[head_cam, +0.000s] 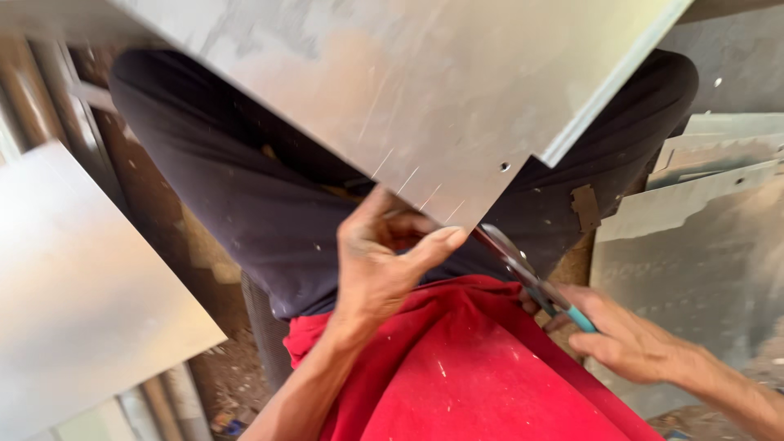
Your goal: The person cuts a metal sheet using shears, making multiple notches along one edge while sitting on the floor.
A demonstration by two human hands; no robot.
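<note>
So here we've got a big metal sheet [425,90] filling the top and centre of the frame, tilted so its lower corner points down toward the middle of the picture, resting over our lap in dark trousers [245,196]. There's a small hole [505,167] near the right edge of that corner and a row of short scratch marks [408,180] just above the bottom edge.

Our left hand [384,261] sits just below centre, closed in a pinch on the sheet's lower corner, thumb lying along the underside of the edge and the other fingers curled behind it (we can't see those fingertips properly).

Our right hand [625,335] is at the lower right, wrapped around the teal handles of a pair of tin snips [531,278]. The blades run up and left from the hand and meet the sheet's edge right by the corner, just beside our left thumb. Whether the blades are apart or together we can't tell, it's a bit blurry there.

A red cloth [490,376] covers the bottom centre. Another flat sheet [82,286] lies at the left of the frame, and a pile of cut metal scraps [710,180] is stacked at the right edge. Dirt floor with debris [237,384] shows at the lower left.
</note>
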